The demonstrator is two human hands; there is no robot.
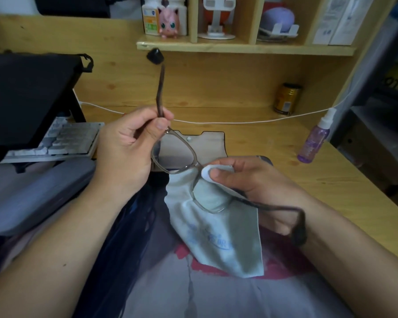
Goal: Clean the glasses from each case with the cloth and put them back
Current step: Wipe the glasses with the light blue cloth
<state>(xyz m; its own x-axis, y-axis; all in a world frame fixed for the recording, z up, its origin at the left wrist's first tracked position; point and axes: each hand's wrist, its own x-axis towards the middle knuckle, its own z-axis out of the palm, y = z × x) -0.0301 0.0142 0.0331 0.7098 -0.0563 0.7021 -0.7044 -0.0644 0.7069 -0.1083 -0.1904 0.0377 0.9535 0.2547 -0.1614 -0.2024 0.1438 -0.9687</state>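
A pair of glasses (194, 157) with a clear grey frame and dark temples is held over my lap in front of the desk. My left hand (126, 148) pinches the frame's left corner at the hinge, and that temple sticks up. My right hand (246, 177) pinches a pale blue cloth (216, 235) round the right lens, thumb on top. The cloth hangs down below the lens. An open flat case (205, 143) lies on the desk behind the glasses. A grey closed case (37, 193) rests at the left.
A purple spray bottle (314, 140) stands on the wooden desk (274, 138) at right, with a can (286, 98) behind a white cable (239, 122). A keyboard (62, 140) and a dark laptop stand (25, 95) sit at left. Shelves with small items run along the back.
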